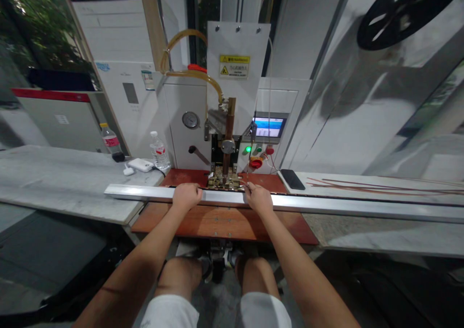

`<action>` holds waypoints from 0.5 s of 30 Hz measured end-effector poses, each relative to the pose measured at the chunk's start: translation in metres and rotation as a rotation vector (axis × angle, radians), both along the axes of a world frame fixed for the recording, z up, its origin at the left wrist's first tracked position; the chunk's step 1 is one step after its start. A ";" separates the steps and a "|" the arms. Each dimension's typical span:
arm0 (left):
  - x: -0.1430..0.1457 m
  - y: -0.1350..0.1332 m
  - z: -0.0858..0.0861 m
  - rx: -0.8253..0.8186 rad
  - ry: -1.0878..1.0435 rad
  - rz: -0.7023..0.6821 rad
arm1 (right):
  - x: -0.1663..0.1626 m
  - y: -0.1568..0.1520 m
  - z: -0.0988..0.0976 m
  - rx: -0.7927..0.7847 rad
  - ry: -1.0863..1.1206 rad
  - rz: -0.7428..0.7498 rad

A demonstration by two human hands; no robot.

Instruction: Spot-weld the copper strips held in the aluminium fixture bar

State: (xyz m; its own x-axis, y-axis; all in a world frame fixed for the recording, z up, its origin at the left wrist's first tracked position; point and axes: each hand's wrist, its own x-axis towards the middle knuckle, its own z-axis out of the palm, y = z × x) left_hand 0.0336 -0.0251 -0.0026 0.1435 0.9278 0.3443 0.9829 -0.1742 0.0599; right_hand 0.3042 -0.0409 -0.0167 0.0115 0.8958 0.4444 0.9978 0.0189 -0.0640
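A long silver metal bar lies crosswise along the front of the bench, with both wrists over it. My left hand rests on the bar with its fingers curled closed; what is in them is hidden. Farther right, my right hand is closed in a pinch beside the brass-coloured fixture, on something thin that I cannot make out. Above the fixture stands the upright copper-coloured electrode of a white machine.
Thin copper-coloured strips and a black phone lie on the right bench. On the left stand a clear bottle and a cola bottle, near a white power bank. A lit screen sits above the machine's buttons.
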 end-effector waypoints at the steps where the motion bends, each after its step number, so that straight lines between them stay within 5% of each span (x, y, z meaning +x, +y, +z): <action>1: 0.000 0.000 0.000 0.002 0.004 -0.002 | 0.000 0.000 0.000 0.004 0.001 0.002; 15: 0.002 -0.002 0.002 -0.020 -0.018 0.004 | 0.001 -0.002 0.002 -0.008 -0.009 -0.004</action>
